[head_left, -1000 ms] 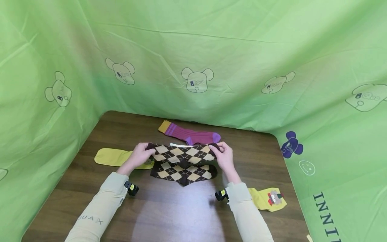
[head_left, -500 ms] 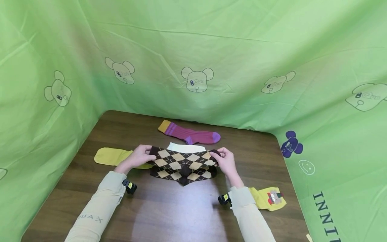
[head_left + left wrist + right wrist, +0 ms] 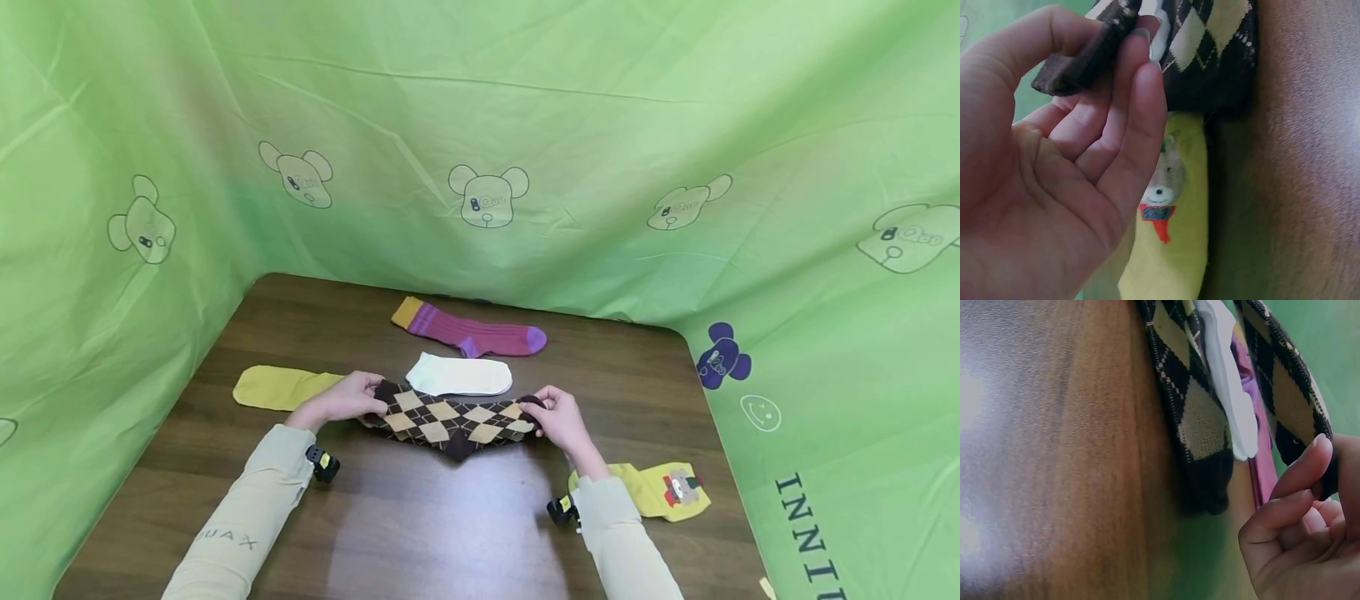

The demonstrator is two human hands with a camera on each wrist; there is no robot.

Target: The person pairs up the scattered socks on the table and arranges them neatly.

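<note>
A brown-and-beige argyle sock [image 3: 427, 414] stretches sideways between both hands. My left hand [image 3: 343, 400] pinches its dark left end, thumb against fingertips. At the dark right end, my right hand [image 3: 562, 422] pinches it between thumb and fingers. A matching argyle sock [image 3: 1200, 419] lies on the table underneath; from the head view it is mostly hidden by the held one. Both wrist views show a gap between the two. Just behind them lies a white ankle sock [image 3: 461, 377].
A magenta sock [image 3: 487, 337] with purple toe and yellow cuff lies at the back of the wooden table [image 3: 450, 533]. One yellow sock [image 3: 281, 388] is by my left hand, another [image 3: 648, 492] beside my right forearm. Green printed cloth [image 3: 480, 108] hangs around the table.
Both hands have brought the held argyle sock down and toward me, over the matching one. The white sock, nearly hidden before, now shows fully behind it.
</note>
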